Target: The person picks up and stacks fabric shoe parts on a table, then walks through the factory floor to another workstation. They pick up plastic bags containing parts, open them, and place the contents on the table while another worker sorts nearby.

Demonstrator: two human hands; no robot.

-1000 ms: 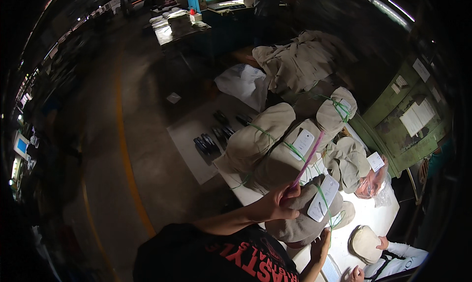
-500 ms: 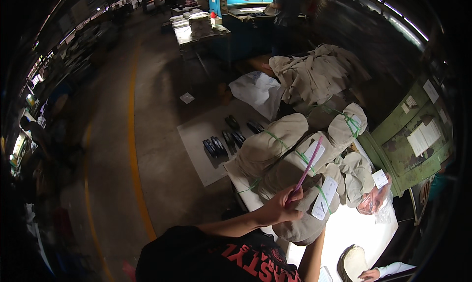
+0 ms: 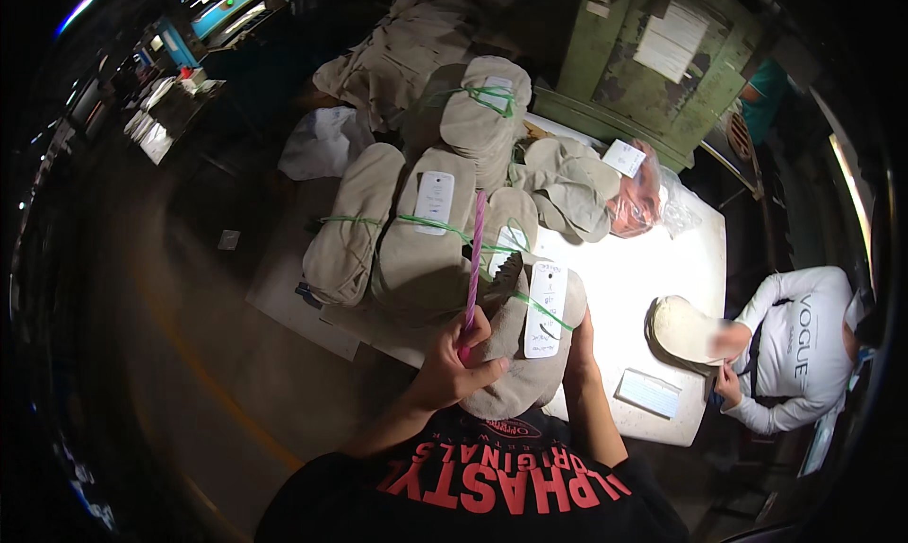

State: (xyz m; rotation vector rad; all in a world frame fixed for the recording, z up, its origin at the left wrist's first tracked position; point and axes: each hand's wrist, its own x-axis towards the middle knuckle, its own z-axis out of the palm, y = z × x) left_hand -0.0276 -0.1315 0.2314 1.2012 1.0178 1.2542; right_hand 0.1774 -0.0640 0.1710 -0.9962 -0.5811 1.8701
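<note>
Close in front of me is a thick bundle of beige sole-shaped fabric pieces point(image 3: 506, 363), tied with green string. A white tag point(image 3: 546, 306) lies under that string. My left hand point(image 3: 456, 365) is closed, with its thumb on the bundle's left side. A slender pink striped pen point(image 3: 475, 259) stands up out of the same hand. My right hand point(image 3: 582, 340) holds the bundle's right edge, its fingers partly hidden behind. Just beyond lie more tied bundles: a tagged one point(image 3: 411, 269), one at the left point(image 3: 350, 231), and a stacked one point(image 3: 478, 131) farther back.
Loose beige pieces point(image 3: 567, 188) and a clear plastic bag with reddish contents point(image 3: 636, 198) lie on the white table point(image 3: 605, 273). At the right a co-worker point(image 3: 794, 344) handles a pale sole-shaped stack point(image 3: 681, 325) near a blue-and-white card point(image 3: 649, 393). A green cabinet point(image 3: 624, 98) stands behind.
My view has swung to the right, showing the co-worker more fully. The bundle now sits centrally before me, more upright, between both hands. The pen remains in my left hand.
</note>
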